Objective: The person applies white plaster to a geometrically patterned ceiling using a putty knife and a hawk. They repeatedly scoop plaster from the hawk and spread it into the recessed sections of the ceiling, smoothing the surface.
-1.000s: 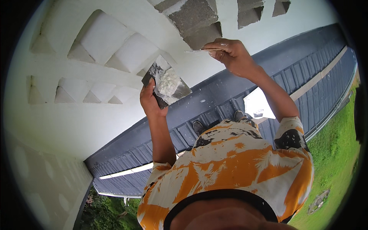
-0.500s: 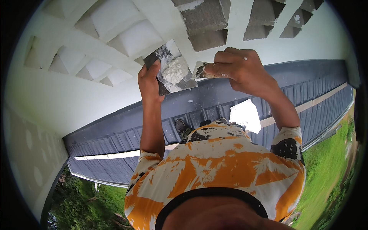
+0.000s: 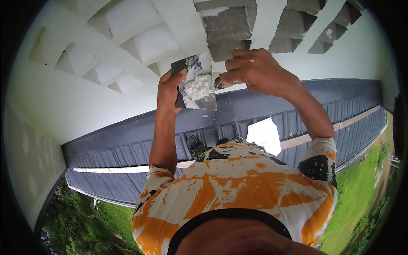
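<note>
My left hand [image 3: 169, 91] is closed on the left edge of a flat dark board [image 3: 207, 103], thumb on top. A lump of wet white plaster [image 3: 198, 88] sits on this board, with thinner smears above it. My right hand [image 3: 257, 72] grips a small putty knife [image 3: 220, 81], its blade at the right side of the plaster; the lump partly hides the blade's edge. White specks dot the right hand's knuckles. Beyond both hands stands a wall of recessed blocks, with bare grey recesses [image 3: 227, 25] ahead and whitened recesses [image 3: 151, 40] to the left.
I stand on a sloping dark tiled roof [image 3: 127, 155] beneath the wall. A pale wooden batten [image 3: 123, 170] runs across the tiles. A white sheet-like piece [image 3: 264, 136] lies near my feet. Past the roof's edge, grass [image 3: 361, 187] shows far below.
The putty knife has moved left from beside the board to the plaster's right side. My left hand and the board have shifted slightly right and down in view.
</note>
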`<state>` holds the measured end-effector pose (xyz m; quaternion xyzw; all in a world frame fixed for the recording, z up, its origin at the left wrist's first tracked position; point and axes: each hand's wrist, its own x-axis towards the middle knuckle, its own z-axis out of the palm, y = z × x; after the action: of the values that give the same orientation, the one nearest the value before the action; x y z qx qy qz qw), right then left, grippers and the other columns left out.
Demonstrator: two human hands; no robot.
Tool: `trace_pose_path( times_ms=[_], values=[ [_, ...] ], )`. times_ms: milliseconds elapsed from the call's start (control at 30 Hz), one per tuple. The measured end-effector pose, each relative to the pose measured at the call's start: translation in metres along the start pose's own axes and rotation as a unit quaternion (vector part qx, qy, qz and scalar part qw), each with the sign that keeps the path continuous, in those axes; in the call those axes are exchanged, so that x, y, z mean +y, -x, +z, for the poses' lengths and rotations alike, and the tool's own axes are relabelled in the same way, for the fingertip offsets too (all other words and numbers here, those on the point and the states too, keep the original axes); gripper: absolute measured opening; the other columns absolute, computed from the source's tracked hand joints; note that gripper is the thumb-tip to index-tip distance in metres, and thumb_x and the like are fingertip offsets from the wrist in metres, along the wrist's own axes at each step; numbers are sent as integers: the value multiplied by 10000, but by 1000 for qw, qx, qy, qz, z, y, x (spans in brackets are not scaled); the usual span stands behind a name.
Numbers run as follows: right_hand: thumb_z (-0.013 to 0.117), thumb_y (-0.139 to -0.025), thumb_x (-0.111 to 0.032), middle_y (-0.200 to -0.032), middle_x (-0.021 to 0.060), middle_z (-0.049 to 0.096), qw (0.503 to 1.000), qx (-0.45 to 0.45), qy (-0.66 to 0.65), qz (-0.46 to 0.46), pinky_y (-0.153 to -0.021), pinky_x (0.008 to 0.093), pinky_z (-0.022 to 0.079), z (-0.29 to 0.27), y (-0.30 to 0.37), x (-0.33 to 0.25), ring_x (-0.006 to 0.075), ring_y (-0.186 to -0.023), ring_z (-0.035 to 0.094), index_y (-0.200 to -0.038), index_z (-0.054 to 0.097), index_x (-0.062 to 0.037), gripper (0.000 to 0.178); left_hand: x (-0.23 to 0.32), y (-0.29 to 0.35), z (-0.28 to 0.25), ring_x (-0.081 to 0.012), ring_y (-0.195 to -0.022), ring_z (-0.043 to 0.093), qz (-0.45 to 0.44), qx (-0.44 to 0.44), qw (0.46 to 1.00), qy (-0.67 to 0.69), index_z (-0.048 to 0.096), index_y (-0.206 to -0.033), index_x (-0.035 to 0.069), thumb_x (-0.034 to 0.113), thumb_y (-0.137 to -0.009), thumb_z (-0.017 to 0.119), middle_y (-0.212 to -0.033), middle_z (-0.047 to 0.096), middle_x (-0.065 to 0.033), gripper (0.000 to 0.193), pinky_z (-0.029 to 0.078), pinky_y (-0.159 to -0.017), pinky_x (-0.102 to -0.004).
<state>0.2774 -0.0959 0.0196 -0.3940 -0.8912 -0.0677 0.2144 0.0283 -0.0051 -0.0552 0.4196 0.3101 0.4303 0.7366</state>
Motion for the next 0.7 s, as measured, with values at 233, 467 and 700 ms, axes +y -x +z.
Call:
trace_pose_path(
  times_ms=[233, 467, 700],
  values=[
    [660, -800, -19, -837, 59, 661, 950, 198, -229, 75, -578, 315, 482, 18, 25, 7, 190, -675, 604, -1075, 696, -72, 282, -9, 3, 3, -254, -926, 674, 73, 85, 978, 177, 564, -1160, -64, 99, -946, 524, -1063, 659, -141, 272, 566, -818, -371],
    [654, -750, 59, -718, 82, 584, 953, 255, -91, 135, -481, 292, 445, 77, 59, -17, 188, -549, 551, -1135, 658, -42, 398, -46, 8, 35, -232, -971, 659, 13, 154, 956, 251, 574, -1200, -3, 150, -955, 526, -1069, 669, -84, 293, 551, -819, -390],
    [656, -620, 85, -724, 16, 569, 923, 284, -167, 197, -474, 318, 468, 54, 77, -8, 197, -570, 572, -1036, 679, -105, 458, -33, 8, 44, -235, -964, 651, 187, 111, 964, 155, 533, -1192, -79, 111, -933, 550, -1103, 631, -143, 322, 538, -843, -368]
  ],
)
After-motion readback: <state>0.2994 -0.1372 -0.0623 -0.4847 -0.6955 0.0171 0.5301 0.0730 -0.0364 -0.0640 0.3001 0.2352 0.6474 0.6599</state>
